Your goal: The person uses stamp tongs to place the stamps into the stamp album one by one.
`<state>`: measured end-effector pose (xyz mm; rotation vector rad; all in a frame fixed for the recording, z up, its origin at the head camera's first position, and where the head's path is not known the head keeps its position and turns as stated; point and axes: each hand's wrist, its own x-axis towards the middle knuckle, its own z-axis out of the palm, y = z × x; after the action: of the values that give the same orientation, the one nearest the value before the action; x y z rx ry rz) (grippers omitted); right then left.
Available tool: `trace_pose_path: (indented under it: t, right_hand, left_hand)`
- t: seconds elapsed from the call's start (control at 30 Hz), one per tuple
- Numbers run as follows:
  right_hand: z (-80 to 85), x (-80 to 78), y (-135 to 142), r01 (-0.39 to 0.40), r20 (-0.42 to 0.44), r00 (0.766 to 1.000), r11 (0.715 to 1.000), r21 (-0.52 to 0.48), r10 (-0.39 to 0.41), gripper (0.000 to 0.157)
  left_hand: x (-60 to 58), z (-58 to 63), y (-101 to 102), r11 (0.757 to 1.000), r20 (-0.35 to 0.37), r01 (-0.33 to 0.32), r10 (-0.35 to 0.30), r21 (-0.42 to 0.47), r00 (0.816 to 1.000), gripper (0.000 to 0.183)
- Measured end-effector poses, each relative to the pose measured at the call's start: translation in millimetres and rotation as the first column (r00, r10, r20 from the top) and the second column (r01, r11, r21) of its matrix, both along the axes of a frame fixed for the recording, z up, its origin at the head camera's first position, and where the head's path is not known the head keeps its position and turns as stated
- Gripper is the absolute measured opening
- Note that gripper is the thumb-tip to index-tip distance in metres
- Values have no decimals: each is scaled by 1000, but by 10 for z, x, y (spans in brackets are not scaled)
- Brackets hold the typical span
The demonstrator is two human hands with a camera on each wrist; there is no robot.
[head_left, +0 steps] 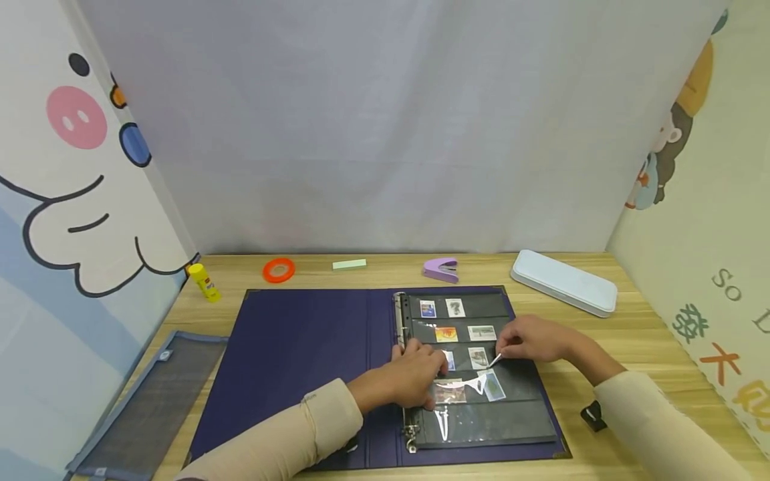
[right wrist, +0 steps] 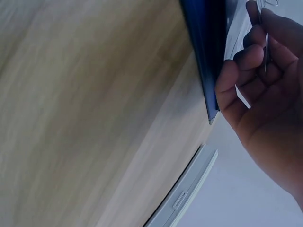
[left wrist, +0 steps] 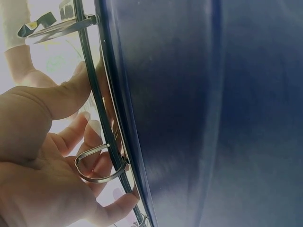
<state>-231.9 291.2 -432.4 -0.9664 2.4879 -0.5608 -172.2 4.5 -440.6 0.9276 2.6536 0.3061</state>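
Note:
A dark blue ring binder (head_left: 289, 347) lies spread on the table, a black stamp page (head_left: 481, 427) over its metal rings (left wrist: 102, 163). Several stamps, among them a red-orange one (head_left: 446, 334), sit in the page's clear strips. My left hand (head_left: 412, 375) rests on the page's ring side, fingers spread loosely. Between thumb and fingers my right hand (head_left: 529, 339) pinches slim metal tweezers (right wrist: 266, 45). Their tip comes down at the upper edge of a tilted blue-green stamp (head_left: 494, 386) in the fourth row. Glare covers part of that row.
Along the back stand a glue stick (head_left: 204, 282), orange tape roll (head_left: 279, 270), pale green block (head_left: 349, 264), purple stapler (head_left: 441, 269) and light blue case (head_left: 564, 283). A grey mesh pouch (head_left: 153, 401) lies left, a small black object (head_left: 593, 415) right of the binder.

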Motion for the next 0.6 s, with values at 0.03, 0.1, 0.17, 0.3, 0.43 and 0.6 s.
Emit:
trace_pose_path:
  t: [0.03, 0.1, 0.17, 0.3, 0.43, 0.6]
  right_hand:
    - [0, -5, -17, -3, 2, 1000, 1000, -3, 3, 13]
    - [13, -9, -32, 3, 9, 1000, 1000, -14, -3, 12]
    - [33, -5, -1, 22, 13, 1000, 999, -27, -22, 12]
    - [91, 13, 114, 60, 33, 998, 997, -47, -59, 12]
    - [114, 28, 189, 60, 62, 996, 998, -35, -57, 13]
    - [94, 41, 194, 45, 73, 996, 999, -7, -44, 12]
  left_hand:
    - [2, 4, -6, 1000, 0, -1, 1, -1, 1000, 50]
    - [3, 9, -14, 1000, 2, -2, 2, 1, 1000, 50]
    - [6, 8, -8, 1000, 3, 2, -2, 5, 1000, 49]
    - [9, 0, 1, 1000, 0, 4, -4, 4, 1000, 49]
    - [15, -1, -4, 1000, 7, -8, 8, 0, 1000, 49]
    - [20, 3, -5, 1000, 8, -11, 11, 16, 1000, 51]
